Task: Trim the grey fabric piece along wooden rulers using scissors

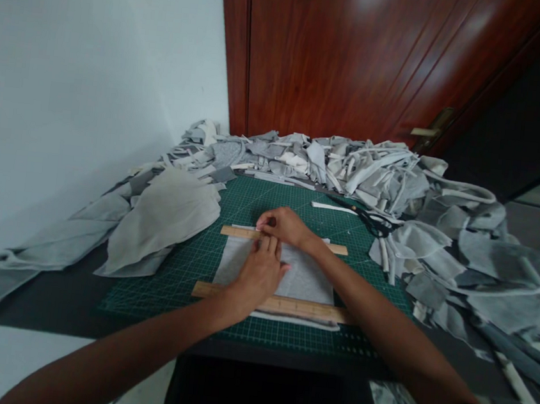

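Note:
A light grey piece of fabric (308,275) lies flat on a green cutting mat (279,339). One wooden ruler (238,231) crosses the fabric near its far edge. A second wooden ruler (307,308) lies across its near edge, where a folded strip of cloth shows below. My left hand (262,272) rests flat on the fabric, fingertips reaching the far ruler and thumb out to the right. Just beyond, my right hand (284,225) has thumb and forefinger pinched together at the far ruler's edge. What the pinch holds is too small to make out.
Black-handled scissors (374,222) and a white strip (332,207) lie at the mat's back right. Grey and white fabric scraps (294,153) are heaped along the back, with more scraps (500,258) at right. Larger cloth pieces (162,216) lie left. Behind stands a wooden door (342,62).

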### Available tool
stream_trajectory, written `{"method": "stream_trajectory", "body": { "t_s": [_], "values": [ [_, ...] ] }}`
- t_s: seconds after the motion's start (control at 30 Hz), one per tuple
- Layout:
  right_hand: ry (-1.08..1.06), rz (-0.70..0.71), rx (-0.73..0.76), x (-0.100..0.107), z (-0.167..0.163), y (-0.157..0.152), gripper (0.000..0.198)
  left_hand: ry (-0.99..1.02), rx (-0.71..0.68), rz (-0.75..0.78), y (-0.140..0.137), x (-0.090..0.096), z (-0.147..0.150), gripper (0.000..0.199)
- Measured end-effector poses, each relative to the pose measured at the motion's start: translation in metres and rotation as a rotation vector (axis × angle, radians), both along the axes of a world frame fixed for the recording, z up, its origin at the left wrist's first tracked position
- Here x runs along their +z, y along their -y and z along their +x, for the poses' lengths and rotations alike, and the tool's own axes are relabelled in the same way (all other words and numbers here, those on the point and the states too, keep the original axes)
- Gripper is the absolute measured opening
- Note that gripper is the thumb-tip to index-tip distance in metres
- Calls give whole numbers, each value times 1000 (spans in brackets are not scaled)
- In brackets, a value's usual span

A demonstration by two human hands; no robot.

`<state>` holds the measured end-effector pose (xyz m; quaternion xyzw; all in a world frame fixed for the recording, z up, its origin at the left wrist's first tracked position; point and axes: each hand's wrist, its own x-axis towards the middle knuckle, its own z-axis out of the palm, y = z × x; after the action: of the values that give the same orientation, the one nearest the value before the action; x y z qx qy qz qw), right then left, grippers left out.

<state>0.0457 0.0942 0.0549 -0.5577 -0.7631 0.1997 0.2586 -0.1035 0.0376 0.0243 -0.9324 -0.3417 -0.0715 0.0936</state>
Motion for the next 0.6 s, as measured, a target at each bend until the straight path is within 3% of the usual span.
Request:
{"method": "stream_trajectory", "body": {
  "t_s": [0.23,0.6],
  "values": [
    [51,-42,94,10,-32,-23,13,56,-11,-80,5,-6,-7,70],
    [279,9,49,18,-57,-30,13,76,-37,-152,0,-7,-9,76]
  ]
}}
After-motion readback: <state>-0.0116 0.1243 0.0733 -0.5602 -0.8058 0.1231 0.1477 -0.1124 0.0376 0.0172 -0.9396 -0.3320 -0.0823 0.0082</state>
